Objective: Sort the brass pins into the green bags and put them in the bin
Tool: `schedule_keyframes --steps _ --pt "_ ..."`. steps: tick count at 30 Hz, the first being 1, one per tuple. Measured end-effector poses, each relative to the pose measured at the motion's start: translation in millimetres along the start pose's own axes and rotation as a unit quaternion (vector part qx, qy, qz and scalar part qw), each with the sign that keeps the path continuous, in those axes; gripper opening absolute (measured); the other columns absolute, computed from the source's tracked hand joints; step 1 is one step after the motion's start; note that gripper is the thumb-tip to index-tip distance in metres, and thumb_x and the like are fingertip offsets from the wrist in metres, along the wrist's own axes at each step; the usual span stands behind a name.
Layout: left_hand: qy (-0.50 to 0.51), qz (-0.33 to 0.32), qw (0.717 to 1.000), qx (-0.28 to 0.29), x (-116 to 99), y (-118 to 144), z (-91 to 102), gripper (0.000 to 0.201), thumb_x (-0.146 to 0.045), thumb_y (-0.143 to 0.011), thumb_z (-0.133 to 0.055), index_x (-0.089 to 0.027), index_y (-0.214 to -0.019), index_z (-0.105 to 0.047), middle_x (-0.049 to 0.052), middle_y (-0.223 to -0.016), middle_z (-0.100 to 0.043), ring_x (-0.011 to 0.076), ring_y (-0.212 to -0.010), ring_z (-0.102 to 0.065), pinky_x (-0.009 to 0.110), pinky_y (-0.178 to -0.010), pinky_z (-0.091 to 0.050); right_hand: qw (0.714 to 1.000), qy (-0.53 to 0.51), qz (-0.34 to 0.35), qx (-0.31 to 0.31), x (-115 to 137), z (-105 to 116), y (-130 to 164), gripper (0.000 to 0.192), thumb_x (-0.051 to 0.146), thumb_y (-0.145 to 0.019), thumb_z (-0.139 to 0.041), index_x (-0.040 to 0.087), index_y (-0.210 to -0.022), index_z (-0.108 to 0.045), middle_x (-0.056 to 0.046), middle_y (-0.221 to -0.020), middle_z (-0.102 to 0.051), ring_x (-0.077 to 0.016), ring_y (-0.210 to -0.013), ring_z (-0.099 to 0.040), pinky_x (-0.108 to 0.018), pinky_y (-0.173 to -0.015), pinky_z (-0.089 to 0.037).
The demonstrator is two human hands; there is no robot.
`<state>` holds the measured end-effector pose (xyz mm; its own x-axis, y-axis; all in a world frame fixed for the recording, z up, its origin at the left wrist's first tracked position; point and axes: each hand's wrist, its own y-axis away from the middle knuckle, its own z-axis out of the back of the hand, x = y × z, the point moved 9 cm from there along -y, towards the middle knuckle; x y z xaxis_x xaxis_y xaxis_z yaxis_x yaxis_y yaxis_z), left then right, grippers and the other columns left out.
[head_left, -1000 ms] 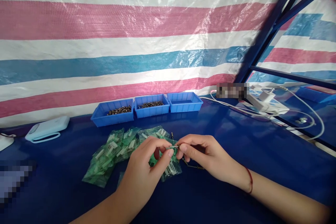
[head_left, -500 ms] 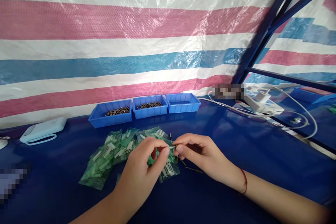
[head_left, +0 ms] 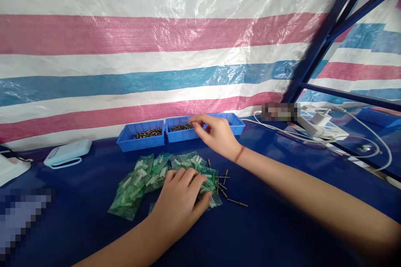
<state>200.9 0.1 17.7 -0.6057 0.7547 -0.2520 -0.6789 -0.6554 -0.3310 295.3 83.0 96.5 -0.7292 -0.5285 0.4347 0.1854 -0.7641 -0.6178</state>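
My left hand [head_left: 184,196] rests over green plastic bags [head_left: 134,185] holding small white pieces. Its fingers are spread and slightly curled, with nothing visible in them. Stretched forward, my right hand [head_left: 217,133] is at the right part of the middle blue bin [head_left: 180,135]. Its thumb and index finger come together above thin metal pins [head_left: 181,127]; whatever is between the fingertips is too small to make out. Several loose blind rivets [head_left: 223,185], thin pins with a thicker brassy end, lie on the blue table right of the bags.
Left of the middle bin stands a blue bin [head_left: 140,137] of small metal parts. Another blue bin [head_left: 236,120] is at the right, partly behind my hand. A pale blue device [head_left: 69,152] lies at left. A power strip [head_left: 322,123] with white cables [head_left: 278,132] sits right.
My hands have come apart from holding a thin pin together. The right has moved up and forward to the middle bin; the left has opened over the bags. The view has shifted slightly.
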Motion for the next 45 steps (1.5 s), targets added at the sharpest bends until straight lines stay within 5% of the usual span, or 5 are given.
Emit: schedule_keyframes --steps 6,11,14,27,45 --pt "-0.006 -0.006 1.000 0.013 0 3 -2.7 0.022 -0.029 -0.092 -0.047 -0.023 -0.104 -0.064 0.006 -0.098 -0.063 0.0252 -0.091 -0.058 0.042 -0.079 -0.039 0.991 0.108 0.031 0.077 -6 -19 -25 0.024 0.019 -0.089 -0.051 0.013 -0.108 -0.064 -0.010 -0.091 -0.070 -0.0192 -0.076 -0.061 -0.028 -0.066 -0.041" --pt "-0.018 -0.012 1.000 0.013 0 3 -5.2 0.023 -0.030 -0.093 -0.045 -0.022 -0.105 -0.064 0.007 -0.100 -0.063 0.0262 -0.093 -0.058 0.043 -0.079 -0.040 0.948 0.013 0.100 0.302 20 -18 45 0.021 0.033 -0.089 -0.057 0.017 -0.093 -0.068 -0.003 -0.082 -0.067 -0.0128 -0.072 -0.060 -0.024 -0.067 -0.042" --pt "-0.023 -0.014 0.999 0.018 -1 3 -7.5 0.023 -0.028 -0.092 -0.046 -0.021 -0.104 -0.064 0.007 -0.099 -0.064 0.0260 -0.091 -0.058 0.042 -0.078 -0.040 0.926 0.026 0.075 0.369 17 -12 85 0.057 0.058 -0.070 -0.070 0.020 -0.112 -0.064 -0.005 -0.092 -0.064 -0.0180 -0.078 -0.061 -0.026 -0.066 -0.044" --pt "-0.026 -0.028 0.999 0.013 -5 1 -8.7 0.023 -0.027 -0.092 -0.046 -0.023 -0.105 -0.064 0.007 -0.100 -0.065 0.0247 -0.090 -0.059 0.041 -0.077 -0.041 0.942 0.007 0.029 0.333 -4 -7 101 0.015 0.013 -0.085 -0.060 0.016 -0.098 -0.066 -0.007 -0.093 -0.064 -0.0157 -0.079 -0.062 -0.026 -0.069 -0.048" --pt "-0.013 -0.025 1.000 -0.008 -5 0 -2.8 0.025 -0.029 -0.092 -0.049 -0.023 -0.113 -0.061 0.006 -0.103 -0.067 0.0255 -0.093 -0.061 0.041 -0.080 -0.043 0.972 -0.070 0.021 0.222 7 17 91 0.014 0.014 -0.088 -0.055 0.019 -0.084 -0.067 -0.003 -0.084 -0.069 -0.0143 -0.076 -0.063 -0.026 -0.067 -0.049"
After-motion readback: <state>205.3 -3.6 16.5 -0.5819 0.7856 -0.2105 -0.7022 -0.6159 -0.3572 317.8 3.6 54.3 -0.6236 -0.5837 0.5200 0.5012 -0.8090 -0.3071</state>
